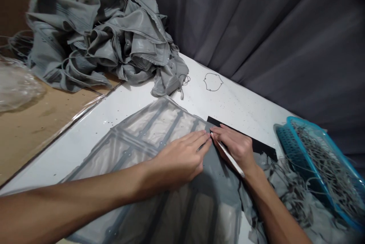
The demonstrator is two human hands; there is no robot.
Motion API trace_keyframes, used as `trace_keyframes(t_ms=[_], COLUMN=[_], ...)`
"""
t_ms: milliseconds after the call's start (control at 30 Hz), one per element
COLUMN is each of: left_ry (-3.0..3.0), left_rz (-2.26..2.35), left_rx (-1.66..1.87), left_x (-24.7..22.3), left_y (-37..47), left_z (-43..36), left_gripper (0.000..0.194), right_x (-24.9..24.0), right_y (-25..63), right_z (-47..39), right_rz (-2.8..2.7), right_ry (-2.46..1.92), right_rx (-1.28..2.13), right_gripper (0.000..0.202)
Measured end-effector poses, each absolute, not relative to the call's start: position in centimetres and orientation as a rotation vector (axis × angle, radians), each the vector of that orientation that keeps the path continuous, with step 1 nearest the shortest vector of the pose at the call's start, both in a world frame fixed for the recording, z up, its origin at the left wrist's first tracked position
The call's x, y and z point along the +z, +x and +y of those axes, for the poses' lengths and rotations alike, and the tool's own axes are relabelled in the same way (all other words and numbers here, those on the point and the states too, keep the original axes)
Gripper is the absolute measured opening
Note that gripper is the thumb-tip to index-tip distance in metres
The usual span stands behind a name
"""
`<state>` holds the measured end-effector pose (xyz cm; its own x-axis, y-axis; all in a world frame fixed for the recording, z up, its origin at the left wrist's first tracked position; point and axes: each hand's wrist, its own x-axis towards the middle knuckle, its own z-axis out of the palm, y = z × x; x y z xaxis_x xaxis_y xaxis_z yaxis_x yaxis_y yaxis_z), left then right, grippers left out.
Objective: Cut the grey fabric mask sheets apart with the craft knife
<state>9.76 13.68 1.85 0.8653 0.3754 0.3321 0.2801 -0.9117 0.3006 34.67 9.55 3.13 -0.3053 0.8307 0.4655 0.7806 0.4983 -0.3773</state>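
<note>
A translucent grey panelled sheet (137,141) with darker grey bands lies spread over the white table. Near its right edge, my left hand (179,156) rests on the sheet, its fingers drawn together and the thumb against them, pinching the grey material. My right hand (235,145) is closed around a slim white stick-like tool (229,157), whose tip points toward my left fingertips. The tool's exact kind cannot be made out. Both hands' fingertips nearly meet. Under my right hand, a flat black strip (261,147) shows beyond the sheet's edge.
Crumpled grey material (114,34) is heaped at the back left, near clear plastic (18,84) on a brown board (65,118). A blue basket (310,164) of thin grey offcuts stands right, beside loose scraps (302,194). A thin outline loop (213,82) lies before the dark curtain (256,27).
</note>
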Motion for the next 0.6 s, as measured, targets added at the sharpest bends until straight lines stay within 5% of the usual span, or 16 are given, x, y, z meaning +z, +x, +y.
trace_keyframes(t_ms=[233, 600], left_ry=[2.826, 2.932], left_rz=[0.528, 0.599], left_rx=[0.647, 0.498], left_x=[0.6, 2.7], left_y=[10.3, 9.6], left_z=[13.3, 13.4], left_gripper=[0.058, 0.057], right_x=[2.8, 3.1], right_y=[34.2, 34.1], right_z=[10.0, 10.5], right_rz=[-1.992, -1.707], right_ry=[-1.301, -1.375], right_rx=[-0.024, 0.359], right_gripper=[0.017, 0.007])
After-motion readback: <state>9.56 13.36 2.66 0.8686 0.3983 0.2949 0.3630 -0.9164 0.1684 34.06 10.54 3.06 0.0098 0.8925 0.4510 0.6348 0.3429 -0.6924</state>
